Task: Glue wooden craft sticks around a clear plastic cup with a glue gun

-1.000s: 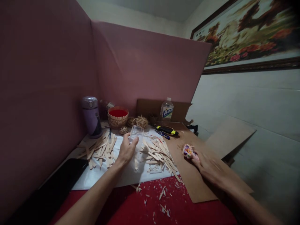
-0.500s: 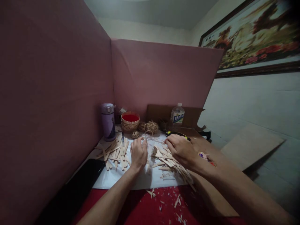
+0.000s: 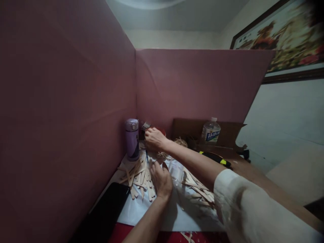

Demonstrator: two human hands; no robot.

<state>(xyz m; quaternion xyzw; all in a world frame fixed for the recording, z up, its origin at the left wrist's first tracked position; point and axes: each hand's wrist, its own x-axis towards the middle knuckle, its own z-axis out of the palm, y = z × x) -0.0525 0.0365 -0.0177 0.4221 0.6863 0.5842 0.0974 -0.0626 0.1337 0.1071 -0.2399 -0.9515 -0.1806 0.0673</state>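
My right hand (image 3: 155, 139) reaches across to the left, over the basket (image 3: 162, 131) with a red inside, and covers most of it. Its fingers are bent and closed at the basket's near left side; what they grip is hidden. Below it, my left hand (image 3: 161, 179) hovers by the loose wooden craft sticks (image 3: 141, 175), fingers loosely curved and thumb apart, with nothing clear in it. A ball of twine (image 3: 181, 142) shows behind my right forearm. To the right of my left hand is a clear plastic piece (image 3: 176, 171).
A purple flask (image 3: 132, 140) stands at the left, with a black phone-like slab (image 3: 108, 206) nearer. At the back right are a plastic bottle (image 3: 211, 131) and black-and-yellow pliers (image 3: 215, 158). More sticks (image 3: 198, 187) lie under my right arm. Pink panels (image 3: 197, 87) enclose the back and left.
My right hand has swung left from the right-hand sticks to the basket. The view has shifted, so things appear farther right and lower. My left hand stays near the middle.
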